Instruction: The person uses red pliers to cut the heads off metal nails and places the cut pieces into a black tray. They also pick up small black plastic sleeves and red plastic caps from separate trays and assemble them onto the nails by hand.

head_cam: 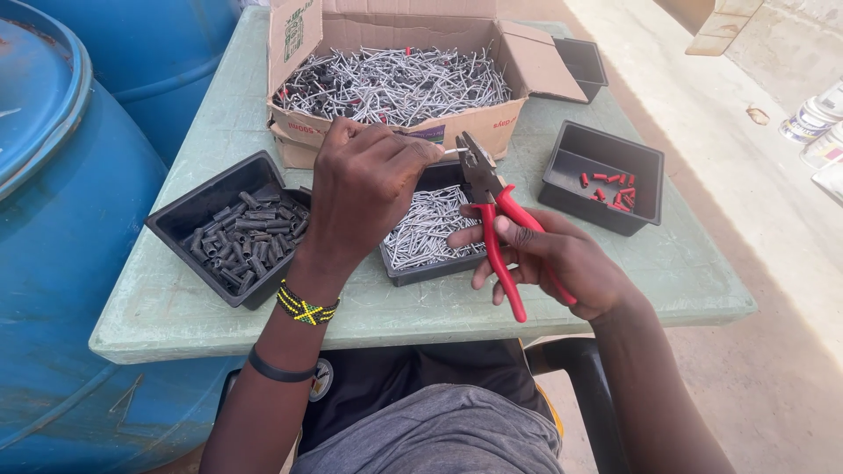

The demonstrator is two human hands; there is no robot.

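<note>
Hidden and cut-off parts around the grip

The left hand (pixel 367 189) covers the near rim of the middle tray (pixel 430 230) and most of the thin metal piece (pixel 454 151) it pinches; only the tip shows, meeting the pliers (pixel 493 211). Whether the pliers' nose bites it is too small to tell. The right hand (pixel 549 259) hides the handles' middle.

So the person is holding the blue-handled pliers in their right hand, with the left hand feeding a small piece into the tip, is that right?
Not quite: the pliers have red handles, not blue, as the head view shows. The rest stands: the right hand holds them, and the left hand brings a small metal piece to the tip.
</note>
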